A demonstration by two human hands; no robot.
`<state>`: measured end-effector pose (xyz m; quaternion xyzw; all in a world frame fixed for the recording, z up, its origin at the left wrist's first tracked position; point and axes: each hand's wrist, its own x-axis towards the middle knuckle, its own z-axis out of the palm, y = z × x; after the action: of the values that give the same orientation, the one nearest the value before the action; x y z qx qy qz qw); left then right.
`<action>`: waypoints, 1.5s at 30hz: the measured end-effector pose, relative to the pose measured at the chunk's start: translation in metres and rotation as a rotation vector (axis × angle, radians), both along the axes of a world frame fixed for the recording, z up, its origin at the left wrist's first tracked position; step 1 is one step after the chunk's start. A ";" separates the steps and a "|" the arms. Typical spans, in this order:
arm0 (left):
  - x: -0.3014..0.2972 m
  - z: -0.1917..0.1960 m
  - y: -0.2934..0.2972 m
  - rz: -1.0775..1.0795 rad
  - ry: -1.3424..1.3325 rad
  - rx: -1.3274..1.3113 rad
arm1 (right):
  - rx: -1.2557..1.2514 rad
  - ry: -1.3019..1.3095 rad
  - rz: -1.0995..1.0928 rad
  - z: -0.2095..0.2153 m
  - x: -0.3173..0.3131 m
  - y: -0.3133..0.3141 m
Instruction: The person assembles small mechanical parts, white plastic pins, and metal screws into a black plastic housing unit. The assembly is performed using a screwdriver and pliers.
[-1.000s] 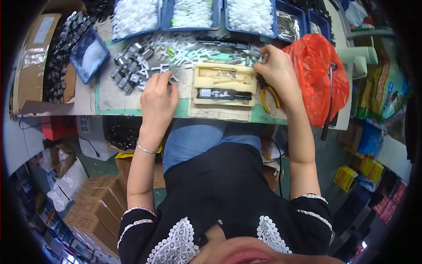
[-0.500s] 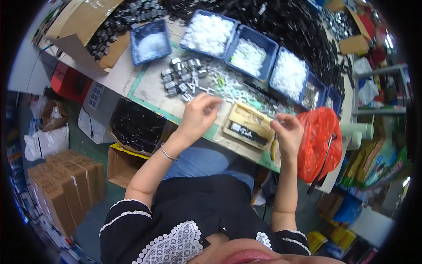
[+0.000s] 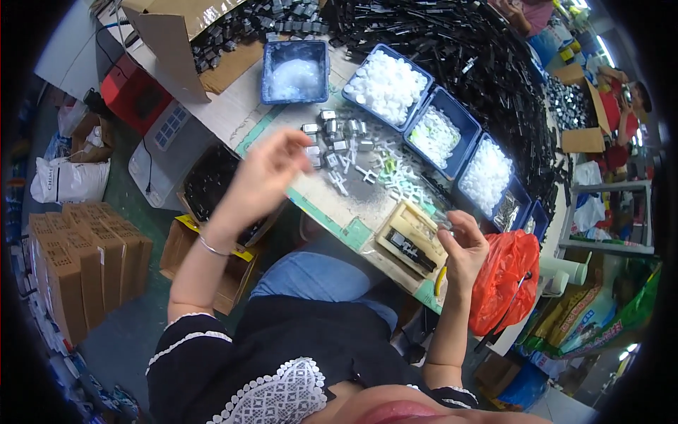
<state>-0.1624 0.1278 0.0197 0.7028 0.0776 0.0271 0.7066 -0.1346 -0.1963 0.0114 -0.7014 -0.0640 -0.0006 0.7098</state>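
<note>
1. Now the whole view has swung: the long cluttered worktop (image 3: 268, 116) runs aslant, where a second ago it lay level across the top, so the head has tilted and turned.
2. Beyond both hands, the row of blue plastic bins of white plastic parts (image 3: 387, 86) stays put on the worktop, with a heap of black parts behind it.
3. Just right of the right hand hangs the red plastic bag (image 3: 505, 279), unchanged in place relative to that hand.
4. Below and left of the right hand lies the pale wooden jig with a black insert (image 3: 409, 237), close beside it; the hand sat above it earlier.
5. The left hand (image 3: 265, 177) has lifted off the worktop, where it pressed a second ago; its fingers are pinched together, though what they grip I cannot tell.
6. The right hand (image 3: 466, 247) has risen too, fingers curled near together around something small and unclear.
7. Ahead of the left hand, scattered small grey metal blocks and white cross-shaped pieces (image 3: 346, 152) lie untouched, so the work looks to have moved from worktop to mid-air.
</note>
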 end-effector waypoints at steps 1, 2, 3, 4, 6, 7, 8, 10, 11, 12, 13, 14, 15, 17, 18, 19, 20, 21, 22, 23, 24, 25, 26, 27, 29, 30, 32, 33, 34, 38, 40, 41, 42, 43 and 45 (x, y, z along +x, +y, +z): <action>0.010 0.004 0.016 0.072 -0.067 0.132 | -0.001 0.005 0.007 0.001 0.001 0.000; 0.019 0.013 0.029 0.117 -0.176 0.369 | -0.067 -0.003 0.015 0.001 0.002 -0.002; 0.035 0.016 0.038 0.146 -0.289 0.600 | -0.138 -0.012 0.008 0.000 0.002 -0.003; 0.048 0.014 0.047 0.147 -0.284 0.601 | -0.138 -0.008 0.011 0.000 0.002 -0.002; 0.078 0.007 0.061 0.059 -0.505 0.969 | -0.173 -0.059 -0.037 0.001 0.004 0.001; 0.088 0.005 0.064 0.058 -0.502 0.968 | -0.174 -0.055 -0.037 0.002 0.004 0.002; 0.098 0.003 0.064 -0.015 -0.484 1.023 | -0.163 -0.074 -0.054 0.002 0.005 0.002; 0.111 -0.003 0.064 -0.092 -0.424 1.167 | -0.136 -0.091 -0.054 0.002 0.007 0.004; 0.116 -0.007 0.067 -0.094 -0.421 1.166 | -0.137 -0.087 -0.054 0.002 0.008 0.006; 0.121 -0.011 0.068 -0.130 -0.419 1.263 | -0.174 -0.087 -0.026 0.001 0.008 0.008; 0.125 -0.015 0.069 -0.164 -0.416 1.361 | -0.210 -0.086 0.003 0.000 0.008 0.010; 0.127 -0.017 0.069 -0.168 -0.415 1.357 | -0.229 -0.039 0.015 -0.001 0.007 0.012; 0.129 -0.018 0.069 -0.181 -0.390 1.375 | -0.231 -0.035 0.011 -0.002 0.008 0.012; 0.133 -0.019 0.069 -0.196 -0.365 1.392 | -0.167 -0.018 -0.004 -0.003 0.010 0.010; 0.134 -0.018 0.068 -0.184 -0.357 1.405 | -0.126 -0.001 -0.006 0.000 0.011 0.009; 0.134 -0.017 0.067 -0.172 -0.350 1.419 | -0.127 0.003 -0.009 0.002 0.012 0.010; 0.134 -0.016 0.067 -0.177 -0.351 1.418 | -0.152 0.004 0.006 0.004 0.012 0.010; 0.134 -0.015 0.069 -0.160 -0.371 1.395 | -0.176 0.003 0.018 0.006 0.012 0.011; 0.134 -0.014 0.070 -0.144 -0.392 1.372 | -0.166 0.021 0.004 0.008 0.011 0.010; 0.135 -0.015 0.070 -0.150 -0.397 1.373 | -0.165 0.021 -0.003 0.009 0.012 0.010; 0.135 -0.018 0.069 -0.171 -0.338 1.361 | -0.172 0.019 0.019 0.011 0.013 0.011; 0.134 -0.020 0.069 -0.192 -0.279 1.350 | -0.180 0.018 0.042 0.014 0.012 0.012; 0.132 -0.019 0.071 -0.197 -0.280 1.352 | -0.203 0.027 0.056 0.016 0.009 0.016; 0.132 -0.017 0.072 -0.200 -0.311 1.380 | -0.201 0.026 0.050 0.018 0.007 0.017; 0.127 -0.012 0.072 -0.209 -0.345 1.409 | -0.205 0.003 0.060 0.020 0.004 0.016; 0.123 -0.005 0.068 -0.154 -0.338 1.270 | -0.187 0.006 0.041 0.021 0.003 0.013; 0.109 0.019 0.052 -0.164 -0.344 0.917 | -0.139 -0.002 0.028 0.025 0.000 0.011; 0.099 0.026 0.038 -0.196 -0.348 0.911 | -0.134 -0.020 0.033 0.023 -0.001 0.008; 0.087 0.032 0.022 -0.198 -0.270 0.614 | -0.084 0.003 0.032 0.027 -0.003 0.012; 0.051 0.027 -0.030 -0.273 -0.117 0.067 | 0.086 -0.007 0.075 0.028 -0.012 0.028; 0.039 0.023 -0.051 -0.303 -0.067 -0.132 | 0.196 0.000 0.074 0.023 -0.018 0.031; 0.035 0.018 -0.060 -0.323 -0.071 -0.197 | 0.239 0.019 0.079 0.018 -0.020 0.029; 0.032 0.015 -0.069 -0.350 -0.059 -0.204 | 0.268 0.058 0.064 0.015 -0.023 0.027; 0.029 0.013 -0.078 -0.347 -0.051 -0.233 | 0.298 0.097 0.049 0.013 -0.025 0.025; 0.025 0.009 -0.093 -0.359 -0.034 -0.265 | 0.338 0.132 0.039 0.007 -0.028 0.018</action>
<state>-0.1377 0.0351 0.0286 0.6060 -0.0576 -0.0978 0.7874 -0.1629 -0.1788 0.0184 -0.5692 -0.0298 0.0484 0.8203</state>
